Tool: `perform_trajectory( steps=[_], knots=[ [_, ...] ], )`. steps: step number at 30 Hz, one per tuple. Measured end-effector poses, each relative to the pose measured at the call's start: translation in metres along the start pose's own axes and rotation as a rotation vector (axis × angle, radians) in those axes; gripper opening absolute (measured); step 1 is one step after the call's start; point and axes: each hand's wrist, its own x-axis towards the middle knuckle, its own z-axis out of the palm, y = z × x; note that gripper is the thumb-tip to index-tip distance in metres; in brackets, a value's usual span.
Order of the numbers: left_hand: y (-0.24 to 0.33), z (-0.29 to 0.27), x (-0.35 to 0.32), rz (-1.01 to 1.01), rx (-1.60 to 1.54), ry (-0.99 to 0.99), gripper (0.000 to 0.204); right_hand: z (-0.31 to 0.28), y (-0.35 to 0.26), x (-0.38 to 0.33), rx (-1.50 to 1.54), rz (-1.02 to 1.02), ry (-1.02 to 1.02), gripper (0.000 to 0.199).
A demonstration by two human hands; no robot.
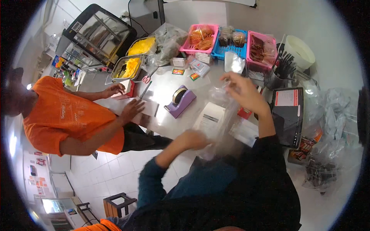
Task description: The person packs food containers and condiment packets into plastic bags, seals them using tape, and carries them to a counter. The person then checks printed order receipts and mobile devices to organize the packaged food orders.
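Centre frame: clear plastic bag [225, 115], long axis running upper right to lower left. Right hand [245, 93] pinches its top end; left hand [193, 139] grips the lower end, blurred.

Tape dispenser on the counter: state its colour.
Purple tape dispenser, clearest in the head view.

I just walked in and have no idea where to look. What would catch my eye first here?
Probably the two hands at the centre, the left hand and the raised right hand, working a clear plastic bag over the steel counter. Next, the pink basket of pastries along the back, and the person in an orange shirt at left.
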Motion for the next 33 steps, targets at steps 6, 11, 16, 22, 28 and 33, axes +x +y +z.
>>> perform_trajectory(
  steps=[6, 11, 16, 22, 28, 33],
  knots=[
    [-0.003, -0.023, -0.11, 0.384, -0.096, 0.444, 0.038, -0.009, 0.004, 0.007, -0.135, 0.177, 0.332, 0.025],
    [0.007, -0.034, -0.06, 0.27, 0.144, 1.332, 0.041, 0.041, -0.029, 0.005, 0.446, -0.09, 0.05, 0.032],
    [-0.009, -0.054, -0.009, 0.243, -0.166, 1.825, 0.044, 0.03, -0.024, -0.018, 0.378, -0.13, -0.034, 0.051],
    [-0.028, -0.047, 0.006, 0.177, -0.561, 1.384, 0.03, 0.065, 0.003, -0.052, 0.256, -0.17, 0.475, 0.091],
    [0.047, 0.005, 0.074, 0.384, 0.036, 1.301, 0.036, 0.185, 0.148, -0.091, -0.152, 0.16, 0.048, 0.082],
    [-0.013, 0.021, 0.066, -0.021, -0.223, 1.426, 0.07, 0.213, 0.274, -0.107, -0.186, 0.601, 0.238, 0.059]
  ],
)
